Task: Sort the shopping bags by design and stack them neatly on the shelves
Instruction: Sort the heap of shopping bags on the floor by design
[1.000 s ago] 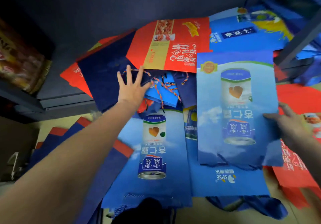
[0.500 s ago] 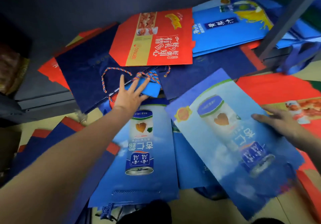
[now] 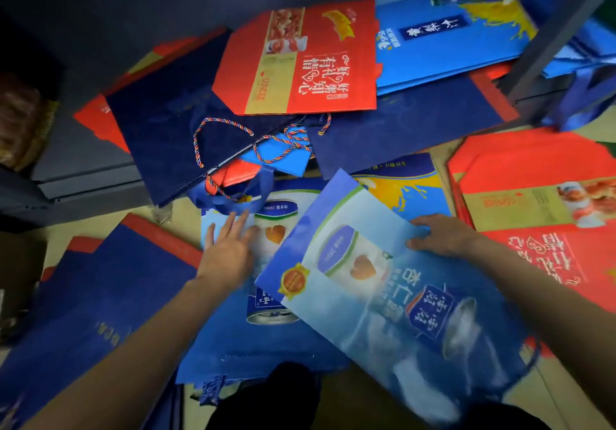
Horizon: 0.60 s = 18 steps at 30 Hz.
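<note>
From the head camera, the left hand lay flat with straight, spread fingers on a light blue bag printed with a can, which rested on the tan floor. The right hand gripped the far edge of a second can-print bag, fingers on its printed face and the thumb out of sight; this bag sat tilted across the first one, covering its right part. A blue and yellow bag peeked out from under it, just beyond the right hand.

To the right on the floor lay a spread of red bags with a gold band and food pictures. To the left lay a stack of dark navy bags with red edges showing beneath.

Further back, the lowest shelf held a loose mix: a navy bag hanging over the front edge with its twisted rope handle dangling, a red and gold bag lying on top of it, a bright blue bag with a yellow splash beside that, and another navy bag below. A small bright blue piece and a red one sat tangled with the cords at the shelf edge. A grey shelf upright slanted across the upper right
</note>
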Available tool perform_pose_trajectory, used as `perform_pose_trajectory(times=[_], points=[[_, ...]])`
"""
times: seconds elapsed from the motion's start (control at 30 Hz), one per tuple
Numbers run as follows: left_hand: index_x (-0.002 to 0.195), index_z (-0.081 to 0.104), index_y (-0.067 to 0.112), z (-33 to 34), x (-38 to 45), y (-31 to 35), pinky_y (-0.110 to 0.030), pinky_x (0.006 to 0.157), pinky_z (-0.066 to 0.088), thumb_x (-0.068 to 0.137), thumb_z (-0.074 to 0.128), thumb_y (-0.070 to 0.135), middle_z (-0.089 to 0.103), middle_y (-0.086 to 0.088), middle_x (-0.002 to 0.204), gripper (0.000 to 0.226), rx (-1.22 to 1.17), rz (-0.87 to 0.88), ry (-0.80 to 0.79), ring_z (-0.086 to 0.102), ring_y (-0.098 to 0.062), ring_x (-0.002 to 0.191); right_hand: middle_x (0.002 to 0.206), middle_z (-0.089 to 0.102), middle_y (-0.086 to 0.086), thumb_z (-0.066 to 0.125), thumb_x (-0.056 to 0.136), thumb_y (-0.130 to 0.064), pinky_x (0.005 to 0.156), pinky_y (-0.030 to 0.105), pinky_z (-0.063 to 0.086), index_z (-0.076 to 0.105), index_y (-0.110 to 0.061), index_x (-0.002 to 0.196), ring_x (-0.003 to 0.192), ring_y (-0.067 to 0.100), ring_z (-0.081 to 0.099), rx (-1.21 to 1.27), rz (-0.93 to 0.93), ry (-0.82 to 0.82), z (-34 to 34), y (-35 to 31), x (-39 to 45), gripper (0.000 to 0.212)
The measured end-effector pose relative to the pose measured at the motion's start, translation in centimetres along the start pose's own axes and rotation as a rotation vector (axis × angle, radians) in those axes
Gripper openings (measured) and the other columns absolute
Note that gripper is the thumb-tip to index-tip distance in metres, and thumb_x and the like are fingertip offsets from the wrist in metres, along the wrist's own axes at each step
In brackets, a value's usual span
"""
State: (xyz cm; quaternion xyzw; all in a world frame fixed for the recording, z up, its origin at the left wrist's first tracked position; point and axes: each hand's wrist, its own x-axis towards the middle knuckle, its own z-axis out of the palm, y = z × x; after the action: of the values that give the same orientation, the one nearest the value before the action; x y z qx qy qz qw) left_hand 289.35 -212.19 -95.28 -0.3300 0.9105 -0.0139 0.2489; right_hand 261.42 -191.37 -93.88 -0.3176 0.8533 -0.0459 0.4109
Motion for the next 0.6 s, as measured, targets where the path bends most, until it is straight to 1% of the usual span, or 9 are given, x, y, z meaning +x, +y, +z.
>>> perform_pose_trajectory(times=[0.1,0.17,0.23,0.33,0.43,0.5,0.53,0.57,0.6], points=[[0.15,0.014,0.029,0.9,-0.4,-2.2,-0.042,0.116,0.006,0.1,0.032,0.035,0.001,0.008,0.159,0.053,-0.016,0.068,-0.111,-0.005,-0.015,0.146,0.151,0.032,0.007,0.06,0.09,-0.033,0.104,0.022,0.026,0.037,-0.01,0.142,0.137,0.02,0.033,-0.011,0.012,-0.07,-0.4,0.4,-0.3,0.061],[0.15,0.012,0.029,1.0,-0.6,-3.1,-0.044,0.116,0.004,0.098,0.035,0.046,0.0,0.009,0.159,0.06,-0.066,0.107,-0.171,-0.008,-0.015,0.146,0.15,0.034,0.007,0.062,0.09,-0.031,0.103,0.021,0.026,0.04,-0.009,0.141,0.136,0.02,0.034,0.017,0.024,-0.078,-0.6,0.7,-0.6,0.06],[0.15,0.013,0.027,1.4,-0.6,-3.7,-0.044,0.115,0.003,0.095,0.041,0.05,-0.002,0.009,0.159,0.066,-0.092,0.137,-0.172,-0.008,-0.014,0.146,0.147,0.039,0.006,0.065,0.088,-0.03,0.101,0.021,0.027,0.045,-0.011,0.138,0.134,0.02,0.037,0.02,0.041,-0.086,-0.6,0.7,-0.6,0.057],[0.15,0.009,0.027,2.2,-1.0,-4.0,-0.043,0.115,0.005,0.096,0.042,0.039,-0.007,0.008,0.158,0.064,-0.117,0.159,-0.176,-0.003,-0.012,0.146,0.144,0.042,0.007,0.07,0.084,-0.029,0.101,0.024,0.031,0.049,-0.016,0.135,0.131,0.023,0.041,0.015,0.067,-0.027,0.2,-0.7,0.2,0.057],[0.15,0.009,0.031,2.7,-1.3,-4.4,-0.04,0.115,0.009,0.097,0.041,0.021,-0.005,0.009,0.158,0.063,-0.104,0.131,-0.141,0.006,-0.011,0.145,0.131,0.053,0.015,0.071,0.083,-0.022,0.093,0.031,0.04,0.051,-0.01,0.133,0.117,0.03,0.053,0.239,0.136,0.132,0.9,-3.4,1.7,0.055],[0.149,0.012,0.032,2.6,-1.1,-5.2,-0.038,0.114,0.01,0.095,0.039,0.011,0.0,0.009,0.158,0.064,-0.074,0.064,-0.122,0.011,-0.012,0.144,0.12,0.059,0.018,0.067,0.086,-0.016,0.086,0.035,0.044,0.05,-0.006,0.132,0.105,0.032,0.058,0.353,0.161,0.174,1.4,-5.7,2.1,0.05],[0.148,0.015,0.033,2.4,-0.7,-5.7,-0.038,0.113,0.011,0.095,0.036,0.008,0.005,0.008,0.158,0.063,-0.073,0.014,-0.109,0.015,-0.013,0.143,0.12,0.058,0.02,0.065,0.087,-0.013,0.086,0.036,0.044,0.049,-0.005,0.131,0.105,0.034,0.058,0.365,0.167,0.177,1.8,-6.7,2.1,0.047],[0.147,0.019,0.033,2.2,-0.3,-6.2,-0.038,0.112,0.012,0.095,0.035,0.008,0.012,0.007,0.157,0.059,-0.073,-0.042,-0.089,0.019,-0.014,0.142,0.121,0.058,0.021,0.062,0.088,-0.011,0.085,0.038,0.045,0.049,-0.005,0.131,0.104,0.035,0.058,0.379,0.164,0.183,2.4,-7.6,1.9,0.045],[0.146,0.023,0.032,2.0,0.1,-6.8,-0.038,0.112,0.013,0.097,0.035,0.011,0.018,0.006,0.155,0.055,-0.083,-0.099,-0.066,0.022,-0.015,0.14,0.117,0.058,0.021,0.06,0.089,-0.008,0.082,0.04,0.047,0.049,-0.005,0.129,0.097,0.035,0.059,0.428,0.153,0.181,3.1,-8.5,1.7,0.042]])
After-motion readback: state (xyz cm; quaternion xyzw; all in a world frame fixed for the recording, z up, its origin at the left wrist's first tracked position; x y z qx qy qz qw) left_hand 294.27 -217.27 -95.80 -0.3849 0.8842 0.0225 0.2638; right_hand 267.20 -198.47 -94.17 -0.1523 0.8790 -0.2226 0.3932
